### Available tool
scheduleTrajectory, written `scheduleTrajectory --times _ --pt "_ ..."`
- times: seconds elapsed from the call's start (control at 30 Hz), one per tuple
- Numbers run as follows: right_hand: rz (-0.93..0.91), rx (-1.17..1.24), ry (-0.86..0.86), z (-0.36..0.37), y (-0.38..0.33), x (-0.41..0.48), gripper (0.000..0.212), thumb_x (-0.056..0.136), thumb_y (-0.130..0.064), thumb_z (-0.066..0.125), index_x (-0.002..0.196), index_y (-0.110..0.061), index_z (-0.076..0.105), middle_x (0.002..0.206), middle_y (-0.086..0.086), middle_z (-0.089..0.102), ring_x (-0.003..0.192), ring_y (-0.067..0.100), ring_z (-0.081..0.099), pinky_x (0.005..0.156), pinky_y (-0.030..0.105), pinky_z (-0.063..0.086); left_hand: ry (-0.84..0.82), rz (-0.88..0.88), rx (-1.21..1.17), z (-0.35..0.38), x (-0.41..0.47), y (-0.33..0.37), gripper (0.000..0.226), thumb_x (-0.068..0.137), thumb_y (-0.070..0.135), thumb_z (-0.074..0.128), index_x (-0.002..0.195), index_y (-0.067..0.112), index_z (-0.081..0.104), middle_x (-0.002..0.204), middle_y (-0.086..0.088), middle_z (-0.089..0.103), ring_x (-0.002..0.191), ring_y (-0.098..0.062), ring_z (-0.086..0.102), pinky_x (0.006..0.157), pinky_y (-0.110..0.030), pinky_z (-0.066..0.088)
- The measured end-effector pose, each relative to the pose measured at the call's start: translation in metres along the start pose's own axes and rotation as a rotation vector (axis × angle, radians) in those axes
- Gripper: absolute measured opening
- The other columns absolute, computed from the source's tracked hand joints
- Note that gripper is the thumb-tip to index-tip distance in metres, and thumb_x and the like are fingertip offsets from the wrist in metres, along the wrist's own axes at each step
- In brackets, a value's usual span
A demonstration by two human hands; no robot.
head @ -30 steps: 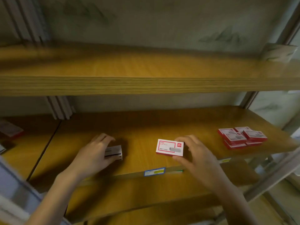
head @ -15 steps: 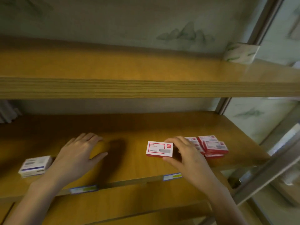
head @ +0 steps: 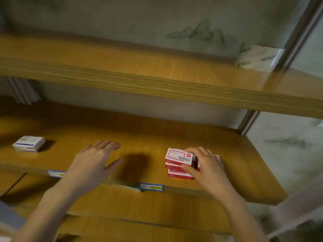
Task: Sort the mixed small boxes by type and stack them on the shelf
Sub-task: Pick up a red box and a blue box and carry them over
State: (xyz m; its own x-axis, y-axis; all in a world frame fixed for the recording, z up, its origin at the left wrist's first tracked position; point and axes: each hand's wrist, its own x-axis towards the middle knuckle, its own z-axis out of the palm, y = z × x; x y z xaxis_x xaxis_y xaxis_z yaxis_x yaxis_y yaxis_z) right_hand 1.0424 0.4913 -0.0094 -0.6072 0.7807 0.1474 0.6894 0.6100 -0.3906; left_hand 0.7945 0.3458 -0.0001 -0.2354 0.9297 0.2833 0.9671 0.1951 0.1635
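Note:
A red-and-white box (head: 178, 158) lies on top of a stack of red-and-white boxes (head: 178, 174) near the front right of the middle wooden shelf (head: 143, 137). My right hand (head: 206, 167) grips that top box from its right side and covers the rest of the stack. A white box with blue print (head: 28, 143) rests alone at the shelf's left. My left hand (head: 94, 162) hovers flat over the shelf's middle, fingers spread, holding nothing.
An upper wooden shelf (head: 157, 84) overhangs the working shelf, with a white-and-green paper roll (head: 257, 57) at its right end. Blue price labels (head: 151, 187) stick to the front edge. A metal upright (head: 248, 122) bounds the right side. Lower shelves lie below.
My right hand carried the red-and-white box rightward and set it on the red stack. My left hand let go of the white-and-blue box, which now lies at the left.

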Motion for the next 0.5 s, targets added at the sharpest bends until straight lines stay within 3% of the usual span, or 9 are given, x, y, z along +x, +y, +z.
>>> scheduleTrajectory --times 0.17,0.37,0.5 --pt "-0.055 -0.027 0.016 0.0 0.0 0.006 0.057 0.083 -0.048 0.054 0.133 -0.034 0.033 0.136 -0.014 0.038 0.128 0.008 0.026 0.106 0.029 0.018 -0.008 -0.079 0.036 -0.009 -0.017 0.001 0.045 0.087 0.048 0.046 0.125 0.025 0.048 0.123 0.01 0.054 0.118 -0.013 0.048 0.091 -0.029 0.041" --pt "-0.341 0.077 0.047 0.001 -0.047 0.016 0.042 0.086 -0.046 0.048 0.127 -0.037 0.04 0.125 -0.02 0.042 0.116 -0.002 0.033 0.092 0.02 0.021 0.015 -0.199 0.067 -0.023 -0.048 -0.011 0.043 0.087 0.047 0.048 0.124 0.024 0.05 0.117 0.009 0.056 0.108 -0.014 0.054 0.085 -0.028 0.043" --pt "-0.512 0.151 -0.02 0.016 -0.102 0.025 0.039 0.088 -0.044 0.048 0.125 -0.035 0.043 0.123 -0.019 0.046 0.111 -0.002 0.036 0.088 0.022 0.033 0.061 -0.324 0.1 -0.044 -0.082 -0.033 0.037 0.085 0.043 0.055 0.115 0.022 0.057 0.108 0.007 0.061 0.103 -0.017 0.057 0.077 -0.03 0.045"
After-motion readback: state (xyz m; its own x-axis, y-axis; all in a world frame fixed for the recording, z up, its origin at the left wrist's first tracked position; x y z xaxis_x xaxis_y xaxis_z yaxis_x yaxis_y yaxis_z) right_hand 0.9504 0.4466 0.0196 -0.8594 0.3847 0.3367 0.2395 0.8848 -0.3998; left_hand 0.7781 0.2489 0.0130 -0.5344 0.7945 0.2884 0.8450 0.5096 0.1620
